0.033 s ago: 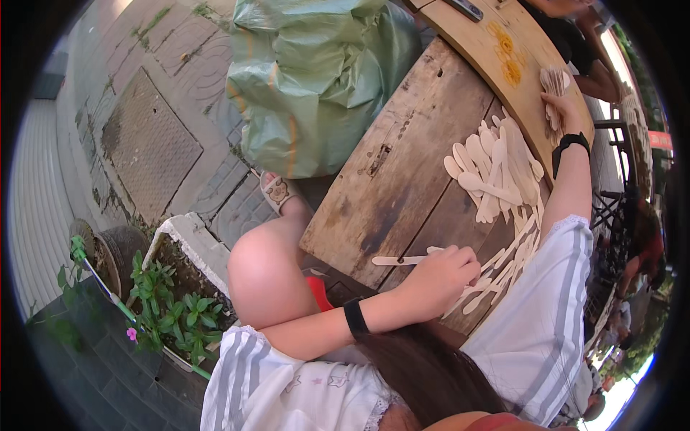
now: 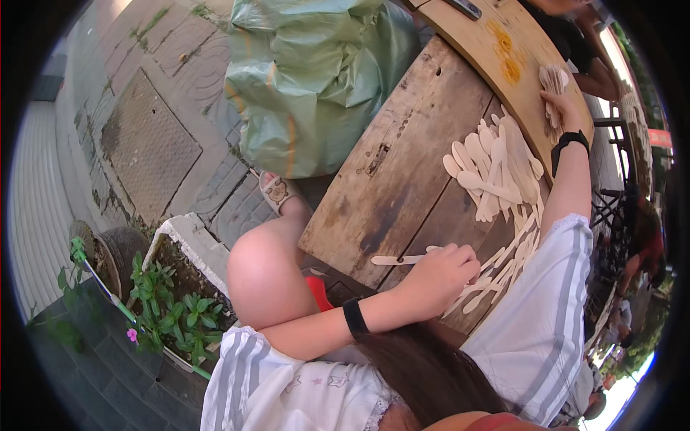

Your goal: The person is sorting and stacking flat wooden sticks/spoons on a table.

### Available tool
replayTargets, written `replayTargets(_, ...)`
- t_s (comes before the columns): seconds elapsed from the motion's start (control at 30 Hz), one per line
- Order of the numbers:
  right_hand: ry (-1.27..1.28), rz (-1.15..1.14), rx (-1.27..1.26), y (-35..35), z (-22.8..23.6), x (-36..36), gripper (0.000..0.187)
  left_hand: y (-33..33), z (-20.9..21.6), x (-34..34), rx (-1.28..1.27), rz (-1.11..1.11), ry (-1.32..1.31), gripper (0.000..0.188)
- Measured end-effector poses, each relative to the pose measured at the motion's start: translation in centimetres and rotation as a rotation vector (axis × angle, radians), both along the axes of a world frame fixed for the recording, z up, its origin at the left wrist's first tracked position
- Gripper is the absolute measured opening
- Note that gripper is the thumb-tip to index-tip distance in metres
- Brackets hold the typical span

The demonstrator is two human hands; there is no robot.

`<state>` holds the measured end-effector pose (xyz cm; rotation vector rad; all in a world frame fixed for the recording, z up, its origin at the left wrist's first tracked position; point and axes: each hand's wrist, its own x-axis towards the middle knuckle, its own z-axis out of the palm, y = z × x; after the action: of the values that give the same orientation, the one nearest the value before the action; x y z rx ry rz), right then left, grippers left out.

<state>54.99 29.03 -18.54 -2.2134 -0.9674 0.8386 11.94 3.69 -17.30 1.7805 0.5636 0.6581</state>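
Note:
At the right edge of the table, my right hand (image 2: pixel 566 108), with a black watch on its wrist, is closed around a bundle of pale wooden spoons (image 2: pixel 553 77). My left hand (image 2: pixel 451 281), a black band at its wrist, is low over the near part of the wooden table (image 2: pixel 388 179). Its fingers are curled in beside scattered wooden spoons (image 2: pixel 507 269); whatever they hold is hidden. Just left of it lies a single flat wooden piece (image 2: pixel 395 260), partly covered by the hand. Farther back, a heap of loose wooden spoons (image 2: pixel 496 161) is piled on the boards.
A raised, lighter board (image 2: pixel 535 108) runs along the far right side, bearing yellow rubber bands (image 2: pixel 509 57) and a dark phone-like object (image 2: pixel 467 8). Beyond the table is a large green sack (image 2: pixel 316 86). A planter (image 2: pixel 183 248) stands at left; another person's arm (image 2: pixel 600 79) shows at upper right.

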Motion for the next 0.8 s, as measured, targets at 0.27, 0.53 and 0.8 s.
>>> replayTargets(0.27,-0.342,0.163,0.018,-0.7,-1.2,-0.1,0.058,-1.0,-0.8,0.2,0.124,0.014,-0.008,0.016)
replayTargets(0.53,-0.613,0.357,-0.069,-1.3,0.3,2.5,0.065,-1.3,0.4,0.5,0.248,-0.022,-0.033,0.013)
replayTargets(0.8,-0.893,0.474,-0.146,-3.1,1.6,-2.8,0.084,-2.0,0.9,-0.4,0.354,-0.069,-0.053,0.021)
